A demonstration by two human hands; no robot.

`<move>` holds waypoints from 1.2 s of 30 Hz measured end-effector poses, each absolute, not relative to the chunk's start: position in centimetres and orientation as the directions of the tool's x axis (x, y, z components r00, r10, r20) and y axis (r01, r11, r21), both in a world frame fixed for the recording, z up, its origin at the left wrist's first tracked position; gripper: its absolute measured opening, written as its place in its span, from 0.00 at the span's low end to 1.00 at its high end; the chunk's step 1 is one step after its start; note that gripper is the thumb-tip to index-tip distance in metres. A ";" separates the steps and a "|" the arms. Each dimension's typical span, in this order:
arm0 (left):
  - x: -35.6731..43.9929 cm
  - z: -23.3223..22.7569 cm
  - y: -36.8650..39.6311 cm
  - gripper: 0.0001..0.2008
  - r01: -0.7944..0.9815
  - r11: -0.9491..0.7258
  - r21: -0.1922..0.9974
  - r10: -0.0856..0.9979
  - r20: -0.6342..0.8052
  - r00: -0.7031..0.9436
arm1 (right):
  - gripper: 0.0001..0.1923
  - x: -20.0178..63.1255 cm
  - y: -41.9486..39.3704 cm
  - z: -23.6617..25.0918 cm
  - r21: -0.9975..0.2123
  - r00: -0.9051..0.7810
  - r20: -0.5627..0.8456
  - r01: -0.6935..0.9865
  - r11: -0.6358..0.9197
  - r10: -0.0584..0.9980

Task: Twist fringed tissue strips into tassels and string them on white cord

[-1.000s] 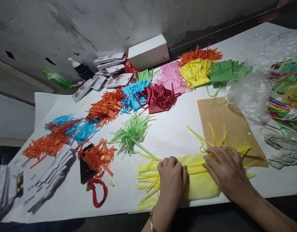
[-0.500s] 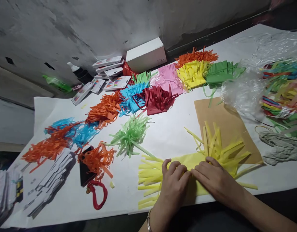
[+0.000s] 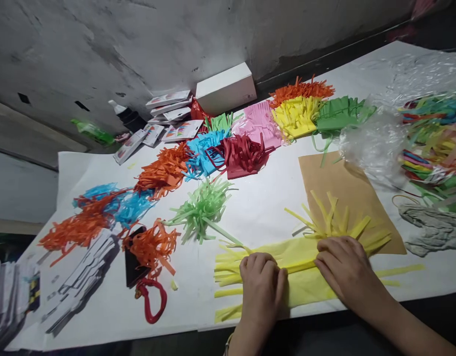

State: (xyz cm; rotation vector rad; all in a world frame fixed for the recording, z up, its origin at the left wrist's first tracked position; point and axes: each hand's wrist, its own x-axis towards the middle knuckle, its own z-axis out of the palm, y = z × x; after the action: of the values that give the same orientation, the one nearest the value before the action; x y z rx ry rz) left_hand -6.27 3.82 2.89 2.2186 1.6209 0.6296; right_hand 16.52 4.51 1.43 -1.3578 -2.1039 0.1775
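Note:
A sheet of yellow tissue paper [image 3: 309, 288], cut into fringe at both ends, lies near the table's front edge. Across its middle runs a narrow folded or rolled ridge. My left hand [image 3: 260, 284] is closed on the left part of this ridge, fingers curled and thumb pressed in. My right hand [image 3: 342, 269] grips the ridge farther right, beside the spread right-hand fringe. Both hands hide parts of the paper under them. The right fringe overlaps a sheet of brown paper [image 3: 339, 183].
Fringed paper bundles stand behind: light green [image 3: 203, 205], dark red [image 3: 244, 158], yellow [image 3: 297, 117] and others. Left are a dark phone [image 3: 132, 264] under orange fringe and a red cord loop [image 3: 156, 316]. Right are a grey glove [image 3: 431, 225] and clear plastic [image 3: 376, 148]. A white box [image 3: 226, 91] sits behind.
My hands have moved apart along the yellow paper, the right one rightward and the left one slightly left. More of the ridge shows between them. The camera view has shifted slightly.

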 end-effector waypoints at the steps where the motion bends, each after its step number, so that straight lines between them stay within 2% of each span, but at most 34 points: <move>1: -6.1 2.8 3.9 0.08 0.825 -0.267 0.497 0.964 0.140 0.228 | 0.12 16.2 4.5 1.5 -0.419 -0.240 0.433 0.800 0.430 0.869; 4: -5.8 2.8 4.1 0.08 0.847 -0.223 0.483 0.975 0.104 0.198 | 0.11 15.5 4.2 1.5 -0.400 -0.202 0.476 0.817 0.416 0.856; 8: -5.6 2.9 4.4 0.06 0.845 -0.241 0.477 0.970 0.118 0.211 | 0.16 14.8 4.1 1.3 -0.361 -0.430 0.485 0.695 0.622 0.762; 10: -5.7 3.0 4.5 0.05 0.824 -0.306 0.476 0.952 0.172 0.254 | 0.19 14.6 4.3 1.1 -0.346 -0.487 0.457 0.673 0.654 0.744; 14: -5.6 2.7 4.5 0.04 0.772 -0.483 0.413 0.869 0.334 0.365 | 0.16 14.5 4.7 0.8 -0.362 -0.469 0.457 0.678 0.640 0.756; 17: -5.4 2.3 4.5 0.08 0.744 -0.559 0.366 0.819 0.384 0.426 | 0.15 14.1 4.7 0.8 -0.385 -0.478 0.452 0.656 0.649 0.753; 20: -5.3 2.0 4.6 0.10 0.713 -0.583 0.390 0.804 0.403 0.437 | 0.18 14.3 4.7 0.7 -0.397 -0.512 0.442 0.624 0.673 0.736; 25: -5.9 1.9 4.7 0.07 0.691 -0.516 0.507 0.855 0.346 0.385 | 0.18 17.4 5.0 0.8 -0.440 -0.506 0.464 0.581 0.685 0.727; 30: -6.4 2.7 4.5 0.06 0.717 -0.496 0.489 0.868 0.283 0.408 | 0.10 19.3 4.6 1.4 -0.462 -0.514 0.437 0.576 0.674 0.738; 33: -6.1 3.4 4.3 0.07 0.739 -0.465 0.487 0.885 0.233 0.403 | 0.09 18.6 4.2 1.5 -0.488 -0.448 0.433 0.614 0.621 0.782; 36: -5.6 3.6 4.1 0.08 0.768 -0.396 0.504 0.917 0.172 0.360 | 0.08 17.7 3.9 1.4 -0.554 -0.326 0.384 0.667 0.498 0.864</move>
State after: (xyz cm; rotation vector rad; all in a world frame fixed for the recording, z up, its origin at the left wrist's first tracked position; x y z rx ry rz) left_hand -5.63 4.13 3.63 2.2898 1.4826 0.6179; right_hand 17.73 3.87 1.36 -1.2517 -2.0939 0.3910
